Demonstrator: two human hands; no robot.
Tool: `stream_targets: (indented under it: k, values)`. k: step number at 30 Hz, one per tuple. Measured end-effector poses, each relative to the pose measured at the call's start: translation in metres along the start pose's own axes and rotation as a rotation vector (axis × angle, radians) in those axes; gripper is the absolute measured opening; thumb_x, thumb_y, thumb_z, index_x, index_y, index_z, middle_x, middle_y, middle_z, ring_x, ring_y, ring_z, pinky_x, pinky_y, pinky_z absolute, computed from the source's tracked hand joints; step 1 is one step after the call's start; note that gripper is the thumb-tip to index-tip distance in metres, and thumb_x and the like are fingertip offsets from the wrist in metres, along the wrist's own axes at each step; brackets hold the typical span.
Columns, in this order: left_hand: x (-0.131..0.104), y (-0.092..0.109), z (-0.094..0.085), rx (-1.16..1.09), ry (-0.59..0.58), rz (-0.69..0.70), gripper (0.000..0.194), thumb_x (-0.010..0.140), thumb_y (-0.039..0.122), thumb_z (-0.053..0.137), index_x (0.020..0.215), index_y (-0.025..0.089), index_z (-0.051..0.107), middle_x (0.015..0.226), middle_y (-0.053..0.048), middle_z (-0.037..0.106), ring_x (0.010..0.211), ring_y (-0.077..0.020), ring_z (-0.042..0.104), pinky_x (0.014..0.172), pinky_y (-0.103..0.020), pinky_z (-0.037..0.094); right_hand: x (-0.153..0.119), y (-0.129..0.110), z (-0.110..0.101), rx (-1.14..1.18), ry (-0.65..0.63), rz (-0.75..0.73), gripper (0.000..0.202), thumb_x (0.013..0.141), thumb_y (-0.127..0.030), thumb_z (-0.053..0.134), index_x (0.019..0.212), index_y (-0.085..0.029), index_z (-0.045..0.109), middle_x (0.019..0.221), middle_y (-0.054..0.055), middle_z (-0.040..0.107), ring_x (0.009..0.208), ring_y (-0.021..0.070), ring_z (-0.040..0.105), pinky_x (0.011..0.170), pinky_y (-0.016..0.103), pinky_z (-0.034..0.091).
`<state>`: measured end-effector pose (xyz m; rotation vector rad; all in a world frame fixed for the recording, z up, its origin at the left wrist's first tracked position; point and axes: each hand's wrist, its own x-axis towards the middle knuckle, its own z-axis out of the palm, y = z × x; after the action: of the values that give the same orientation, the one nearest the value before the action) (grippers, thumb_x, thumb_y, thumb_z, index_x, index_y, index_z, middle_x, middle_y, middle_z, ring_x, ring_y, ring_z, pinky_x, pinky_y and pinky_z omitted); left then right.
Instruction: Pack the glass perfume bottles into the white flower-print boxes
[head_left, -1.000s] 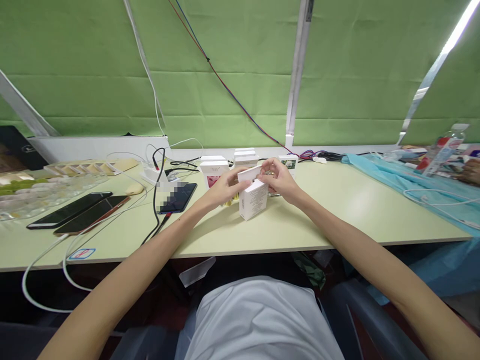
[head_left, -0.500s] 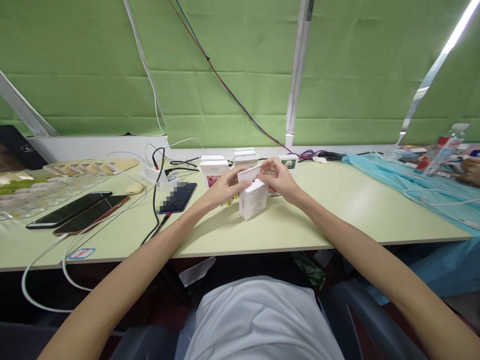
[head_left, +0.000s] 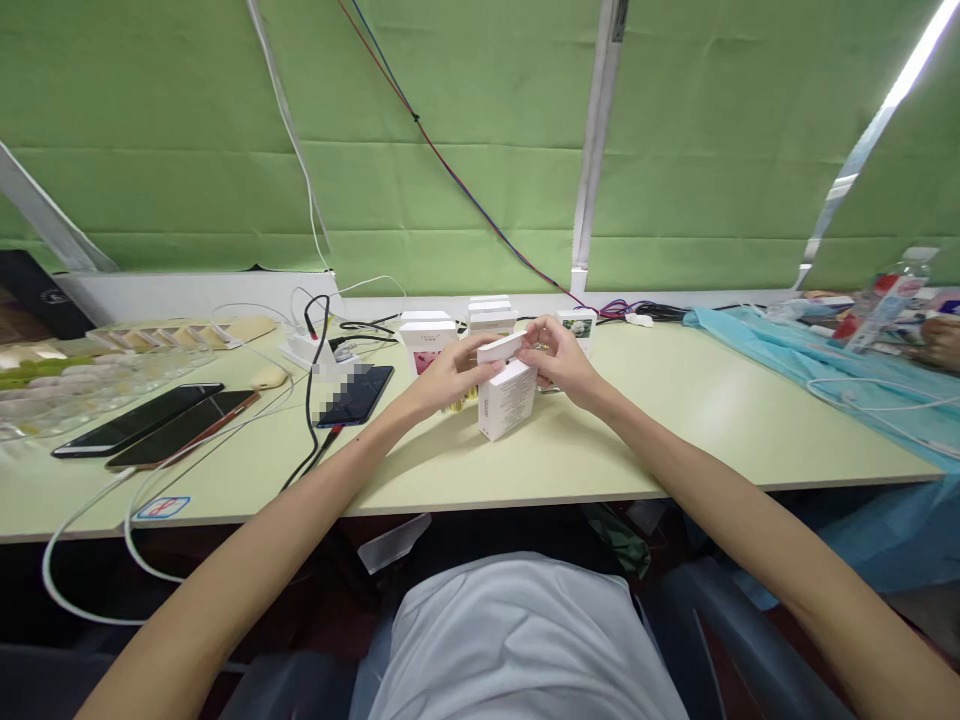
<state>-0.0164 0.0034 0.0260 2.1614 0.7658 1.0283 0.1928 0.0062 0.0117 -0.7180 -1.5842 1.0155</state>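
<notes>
A small white box (head_left: 508, 402) with printed text on its side stands upright on the table (head_left: 600, 460), its top flap (head_left: 501, 348) raised and tilted. My left hand (head_left: 457, 370) grips the box at its upper left, thumb on the near top edge. On the other side, my right hand (head_left: 556, 362) has its fingers closed at the flap and the top right corner. Behind my hands stand white boxes with a pink picture (head_left: 426, 345), more white boxes (head_left: 491, 312) and one with a flower picture (head_left: 577, 325). Small yellowish items behind the held box are partly hidden.
Phones (head_left: 356, 395) (head_left: 139, 420) and cables lie on the left, near clear plastic trays (head_left: 97, 385) and a power strip (head_left: 307, 350). At the right are a blue sheet (head_left: 817, 355), a bottle (head_left: 892, 300) and part of another person's hand (head_left: 941, 340).
The box's flap has tipped lower and shows more edge-on. Both hands have stayed almost in place, with the fingers shifting slightly.
</notes>
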Motion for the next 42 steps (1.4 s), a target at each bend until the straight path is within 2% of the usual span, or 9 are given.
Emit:
stream_targets:
  k: [6,10,24,32,42]
  values:
    - [0.0006,0.0017,0.0001,-0.004,-0.002,0.003,0.043,0.088,0.045,0.067,0.123,0.02,0.067,0.13,-0.01,0.067,0.111,-0.0259,0.064,0.09,-0.033,0.05,0.0001,0.0002,-0.0003,-0.009,-0.001,-0.016,0.032,0.075,-0.029,0.073,0.091,-0.024,0.046,0.09,-0.004,0.051,0.047,0.0045,0.04,0.036,0.022,0.03]
    - [0.0011,0.0009,0.0004,-0.012,-0.006,0.004,0.044,0.088,0.045,0.067,0.124,0.019,0.067,0.128,-0.01,0.068,0.109,-0.0255,0.065,0.087,-0.032,0.05,0.0008,0.0017,-0.0013,-0.009,-0.002,-0.021,0.031,0.076,-0.029,0.073,0.091,-0.024,0.046,0.09,-0.004,0.051,0.047,0.0044,0.04,0.035,0.021,0.03]
    - [-0.0003,0.0014,0.001,-0.002,-0.005,-0.026,0.053,0.087,0.054,0.067,0.125,0.016,0.065,0.125,-0.012,0.068,0.108,-0.0263,0.064,0.085,-0.032,0.048,0.0021,0.0041,-0.0006,-0.009,-0.004,-0.024,0.029,0.075,-0.029,0.074,0.09,-0.024,0.049,0.088,-0.003,0.051,0.049,0.0054,0.04,0.035,0.022,0.03]
    - [0.0003,0.0011,0.0014,0.003,-0.028,-0.02,0.05,0.087,0.054,0.067,0.118,0.015,0.066,0.108,-0.009,0.069,0.09,-0.021,0.063,0.073,-0.028,0.046,0.0004,0.0019,-0.0004,-0.02,-0.006,-0.026,0.028,0.075,-0.029,0.075,0.089,-0.023,0.052,0.089,-0.002,0.052,0.05,0.0058,0.041,0.036,0.021,0.029]
    - [-0.0019,-0.0043,0.0006,0.032,-0.018,-0.12,0.047,0.089,0.052,0.064,0.119,0.016,0.065,0.096,-0.008,0.069,0.089,-0.0232,0.064,0.067,-0.029,0.049,-0.0002,0.0015,0.0,-0.018,-0.013,-0.029,0.027,0.075,-0.031,0.077,0.089,-0.023,0.055,0.087,-0.002,0.051,0.053,0.0065,0.041,0.037,0.021,0.031]
